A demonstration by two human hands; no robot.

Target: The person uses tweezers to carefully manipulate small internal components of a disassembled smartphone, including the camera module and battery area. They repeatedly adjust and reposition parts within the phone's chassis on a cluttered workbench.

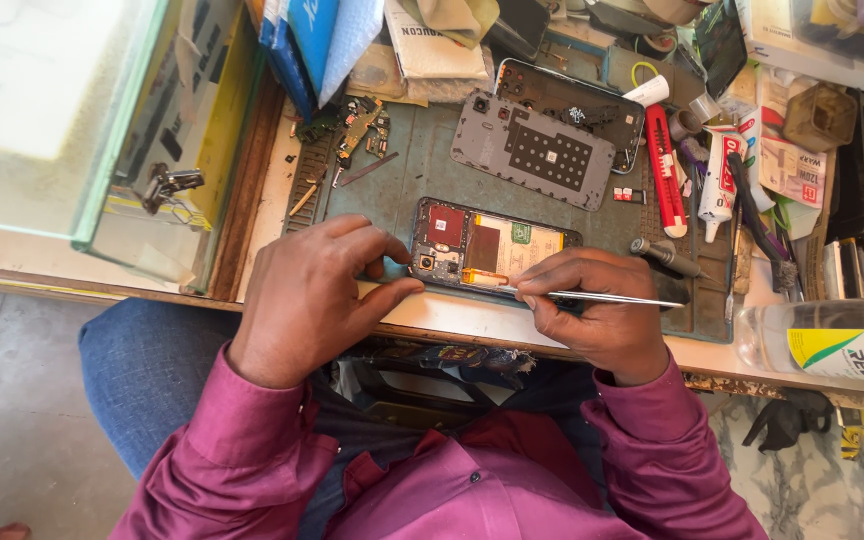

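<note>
left hand [317, 290] curled, thumb and forefinger pinched; right hand [592, 300] fisted, fingers tight, both forearms inward.

Near edge of opened black phone with bare insides [492, 250] hidden under both hands. Tip of thin metal tool [612, 298] lost behind right-hand fingers [552, 285]. Clear plastic bottle [832, 345] cut off by right border.

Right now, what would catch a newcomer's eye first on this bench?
The opened phone at the mat's near edge, its insides bare, steadied by the left hand while the right hand works thin metal tweezers at it. Behind it lies a grey back cover, with a red utility knife to the right.
</note>
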